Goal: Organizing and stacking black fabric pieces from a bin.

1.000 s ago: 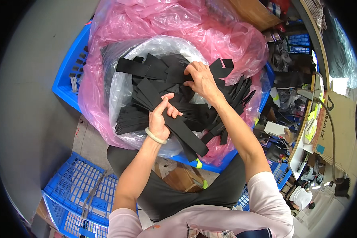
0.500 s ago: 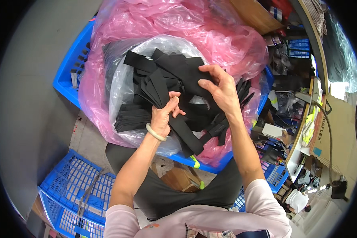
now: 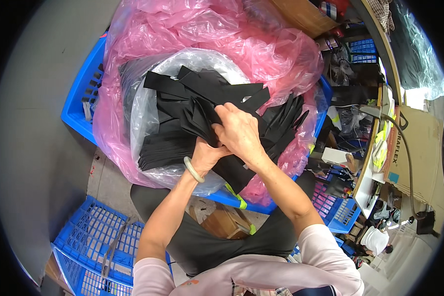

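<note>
A smooth grey panel (image 3: 32, 123) fills the left side of the frame. Across the top centre spreads a crumpled pink plastic bag (image 3: 281, 54), lining a blue crate (image 3: 81, 127) whose slotted wall shows at the upper left. Inside the pink film stands a clear plastic bag (image 3: 142, 116), its mouth folded back around a heap of black strips (image 3: 167, 150) at the centre of the frame. These strips are flat and straight-edged; some lie in neat layers at the left of the heap, others cross at angles.

At the right edge, a brown cardboard box (image 3: 422, 153) carries dark printed lettering, a loop-shaped mark and a small teal square (image 3: 393, 177) (the printing is legible, though turned nearly on end). A blue basket (image 3: 96, 232) with a grid of openings occupies the lower left.

Both hands meet over the near part of the heap. The right hand (image 3: 239, 133) lies over part of the left, its fingers bent and its index finger and thumb set narrowly apart at the edge of the bundled strips; whether they pinch one, I cannot tell. The left hand (image 3: 206, 157) has its fingers wrapped around that bundle, partly hidden beneath the right. A pale bangle (image 3: 194, 170) circles the left wrist, and a yellow-green tag (image 3: 241, 201) hangs at the crate's near rim.
</note>
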Demonstrator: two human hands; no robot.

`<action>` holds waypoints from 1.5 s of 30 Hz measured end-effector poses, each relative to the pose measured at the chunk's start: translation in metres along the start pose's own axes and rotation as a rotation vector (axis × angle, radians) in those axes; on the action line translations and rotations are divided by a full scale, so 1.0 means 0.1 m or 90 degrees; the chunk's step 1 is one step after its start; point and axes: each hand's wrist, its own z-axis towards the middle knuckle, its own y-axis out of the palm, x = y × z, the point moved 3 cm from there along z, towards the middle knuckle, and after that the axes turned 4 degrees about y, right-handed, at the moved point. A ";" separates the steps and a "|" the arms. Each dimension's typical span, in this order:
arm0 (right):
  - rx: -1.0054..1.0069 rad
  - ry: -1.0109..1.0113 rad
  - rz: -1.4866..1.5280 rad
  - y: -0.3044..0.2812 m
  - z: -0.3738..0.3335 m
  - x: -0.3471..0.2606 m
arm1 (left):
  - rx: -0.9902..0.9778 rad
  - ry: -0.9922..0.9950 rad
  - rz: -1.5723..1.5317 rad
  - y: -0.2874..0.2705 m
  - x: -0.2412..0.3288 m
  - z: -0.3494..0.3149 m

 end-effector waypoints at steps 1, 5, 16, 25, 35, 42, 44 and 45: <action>-0.013 -0.035 0.013 0.04 0.00 -0.01 | -0.003 0.000 -0.002 0.02 0.00 -0.01; -0.131 -0.150 0.127 0.17 -0.02 -0.04 | 0.143 -0.017 -0.130 -0.12 -0.13 -0.01; 0.221 -0.105 -0.055 0.59 0.60 0.48 | 0.075 -0.078 -0.333 -0.19 0.09 0.06; 0.132 0.160 0.163 0.53 0.56 0.70 | 0.146 -0.115 -0.377 -0.30 0.04 0.09; 0.234 0.069 0.187 0.72 0.51 0.67 | 0.165 -0.125 -0.365 -0.29 0.01 0.13; 0.247 -0.036 0.192 0.69 0.58 0.54 | 0.201 -0.119 -0.369 -0.32 0.03 0.12; 0.270 -0.076 0.224 0.56 0.64 0.54 | 0.203 -0.120 -0.381 -0.28 0.02 0.13; 0.294 -0.132 0.213 0.56 0.72 0.58 | 0.201 -0.123 -0.382 -0.26 0.01 0.15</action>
